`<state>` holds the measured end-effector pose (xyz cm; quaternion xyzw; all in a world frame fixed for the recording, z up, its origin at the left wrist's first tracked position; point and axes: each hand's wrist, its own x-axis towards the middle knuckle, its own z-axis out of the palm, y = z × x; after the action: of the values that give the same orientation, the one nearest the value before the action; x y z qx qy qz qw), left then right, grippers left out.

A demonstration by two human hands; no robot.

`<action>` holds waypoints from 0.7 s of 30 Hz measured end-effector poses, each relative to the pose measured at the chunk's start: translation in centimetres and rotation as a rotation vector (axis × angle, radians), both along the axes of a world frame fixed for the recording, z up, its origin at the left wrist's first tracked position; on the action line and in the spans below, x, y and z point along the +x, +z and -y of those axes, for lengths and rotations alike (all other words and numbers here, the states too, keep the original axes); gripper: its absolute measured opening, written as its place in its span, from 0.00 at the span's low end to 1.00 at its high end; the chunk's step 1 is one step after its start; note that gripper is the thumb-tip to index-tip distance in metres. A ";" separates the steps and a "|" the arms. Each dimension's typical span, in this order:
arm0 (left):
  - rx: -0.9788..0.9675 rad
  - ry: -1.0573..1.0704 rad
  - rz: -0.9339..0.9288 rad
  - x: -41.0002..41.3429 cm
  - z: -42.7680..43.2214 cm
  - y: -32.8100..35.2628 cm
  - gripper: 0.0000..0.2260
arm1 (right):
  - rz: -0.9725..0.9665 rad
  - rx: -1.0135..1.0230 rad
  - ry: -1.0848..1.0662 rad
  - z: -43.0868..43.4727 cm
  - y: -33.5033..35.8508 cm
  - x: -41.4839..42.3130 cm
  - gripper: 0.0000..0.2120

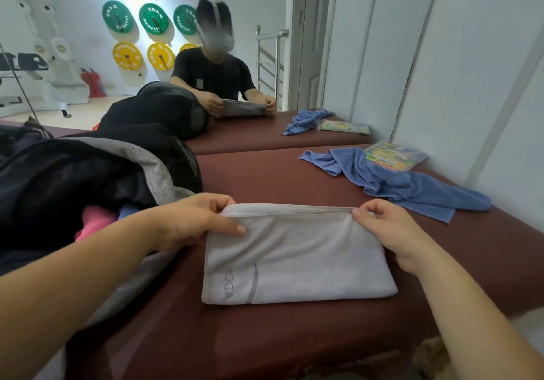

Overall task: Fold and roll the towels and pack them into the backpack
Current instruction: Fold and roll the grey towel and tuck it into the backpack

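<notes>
Pinching the 2 far corners of the folded grey towel (294, 256) with the left hand (194, 220) and right hand (388, 232), thumbs and curled fingers clamped on the cloth. Spread flat on the maroon bench (279, 173), nearer than the fingers. Just left of the left fingers, the open black backpack (73, 188). Beyond the right fingers, apart, a crumpled blue towel (397, 179).
</notes>
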<state>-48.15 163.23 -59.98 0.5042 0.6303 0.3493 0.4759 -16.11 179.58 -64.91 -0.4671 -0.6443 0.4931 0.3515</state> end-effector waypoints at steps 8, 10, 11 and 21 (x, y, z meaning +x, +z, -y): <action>0.043 0.359 -0.321 -0.9 -0.1 -4.1 0.13 | 0.101 0.121 -0.080 0.3 -1.3 -0.6 0.05; 0.166 0.416 -0.418 -0.2 -0.6 -4.9 0.13 | 0.076 0.184 -0.115 0.2 -1.2 -0.7 0.05; 0.215 0.435 -0.447 -0.1 -0.7 -5.0 0.13 | 0.058 0.232 -0.151 0.2 -1.0 -0.7 0.05; -0.165 0.228 -0.585 1.7 0.2 -4.3 0.18 | 0.532 0.445 0.004 0.3 -0.9 -0.3 0.16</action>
<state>-46.48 163.07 -64.33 0.4691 0.8189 0.1885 0.2717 -16.37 179.28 -65.82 -0.4899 -0.8060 0.2021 0.2636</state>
